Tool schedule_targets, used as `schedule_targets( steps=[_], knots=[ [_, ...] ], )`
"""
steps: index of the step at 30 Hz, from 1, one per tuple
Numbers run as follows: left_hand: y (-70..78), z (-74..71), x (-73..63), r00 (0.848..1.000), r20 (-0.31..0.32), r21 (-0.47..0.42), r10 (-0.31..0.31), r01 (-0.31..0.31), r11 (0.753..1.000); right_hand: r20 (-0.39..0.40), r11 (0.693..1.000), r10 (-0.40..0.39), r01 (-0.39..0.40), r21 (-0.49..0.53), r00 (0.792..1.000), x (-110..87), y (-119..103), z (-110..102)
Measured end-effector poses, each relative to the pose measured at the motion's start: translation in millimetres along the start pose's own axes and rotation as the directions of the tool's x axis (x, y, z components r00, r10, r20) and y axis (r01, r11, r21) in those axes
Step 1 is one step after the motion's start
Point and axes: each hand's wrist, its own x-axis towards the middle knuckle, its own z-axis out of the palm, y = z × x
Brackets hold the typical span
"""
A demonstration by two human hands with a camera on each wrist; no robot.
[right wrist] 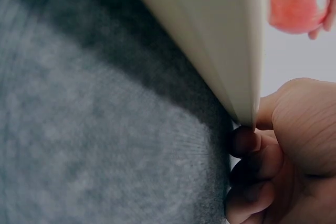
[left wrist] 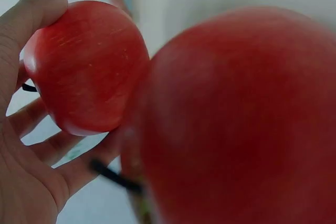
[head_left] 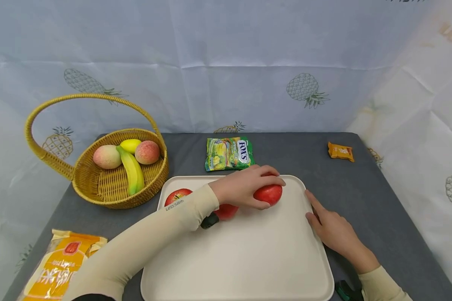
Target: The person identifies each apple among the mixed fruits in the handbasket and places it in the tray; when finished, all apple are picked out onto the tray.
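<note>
My left hand [head_left: 245, 187] curls its thumb and fingers round a red apple [head_left: 269, 195] over the far right part of the white tray [head_left: 267, 259]. In the left wrist view, the held apple [left wrist: 89, 66] has its dark stem towards the palm, and a second apple [left wrist: 241, 119] looms close to the camera. That second apple [head_left: 227, 212] is partly hidden under my left wrist; another apple [head_left: 178, 194] shows behind the sleeve. My right hand [head_left: 333, 230] pinches the tray's right rim, thumb on the inner side and fingers curled beneath in the right wrist view.
A wicker basket [head_left: 158, 184] with a tall handle holds a banana, a lemon and two peaches at the left. Beyond the tray lies a green candy bag [head_left: 229, 154]. An orange packet [head_left: 340, 151] is at the far right, a yellow-orange bag [head_left: 60, 263] at the near left.
</note>
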Motion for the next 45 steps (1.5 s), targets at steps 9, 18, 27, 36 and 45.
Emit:
schedule_targets(
  steps=[9, 18, 27, 36, 45],
  knots=[
    [-4.2, 11.7, 6.8, 0.996, 0.078, 0.044, -0.051, 0.047, 0.998, -0.002, 1.0, -0.01, 0.01, -0.01, 1.0, 0.4, 0, 2],
    [-1.9, 19.1, 11.3, 0.988, 0.128, 0.084, -0.087, 0.076, 0.994, 0.002, 1.0, -0.003, 0.003, -0.006, 1.0, 1.0, -1, 2],
    [-1.0, 25.7, 12.6, 0.99, 0.127, 0.196, -0.067, 0.041, 0.98, 0.0, 1.0, -0.017, 0.017, -0.011, 1.0, 3.5, -1, 3],
    [-1.9, 28.7, 9.6, 0.993, 0.103, 0.22, -0.06, 0.036, 0.975, -0.007, 0.999, -0.029, 0.029, -0.022, 1.0, 5.7, -1, 4],
    [4.2, 20.1, 0.9, 0.987, 0.133, 0.214, -0.091, 0.061, 0.975, 0.024, 1.0, -0.012, 0.013, -0.009, 1.0, 6.9, -1, 2]
  ],
)
